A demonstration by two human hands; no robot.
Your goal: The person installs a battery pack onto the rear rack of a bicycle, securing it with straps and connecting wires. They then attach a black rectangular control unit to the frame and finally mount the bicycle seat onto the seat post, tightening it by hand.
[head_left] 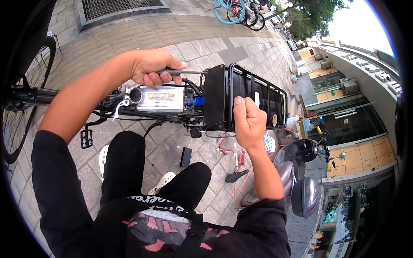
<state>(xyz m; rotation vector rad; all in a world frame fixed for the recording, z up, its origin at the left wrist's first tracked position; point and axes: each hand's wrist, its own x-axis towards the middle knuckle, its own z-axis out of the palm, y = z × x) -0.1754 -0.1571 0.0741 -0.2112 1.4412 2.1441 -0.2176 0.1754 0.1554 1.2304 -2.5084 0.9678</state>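
My left hand (152,69) is closed around the dark handle of a screwdriver (173,72). Its thin shaft points right and reaches the upper left edge of a black box (216,98) on a bicycle; the tip's contact point is too small to make out. My right hand (250,122) is wrapped round a bar of the black rear rack (258,90), fixed beside that box. Left of the box lies a silver finned metal unit (161,99), with a blue wrapped cable bundle (195,101) at its end. Beside it are an open seat tube (135,95) and a white clamp lever (121,108).
A small black block (186,157) and a black saddle (235,176) lie on the paving below the bicycle. A grey scooter (279,176) stands at right, near orange cords. The bicycle's pedal (86,137) sticks out at left. Parked bicycles (238,13) are farther off.
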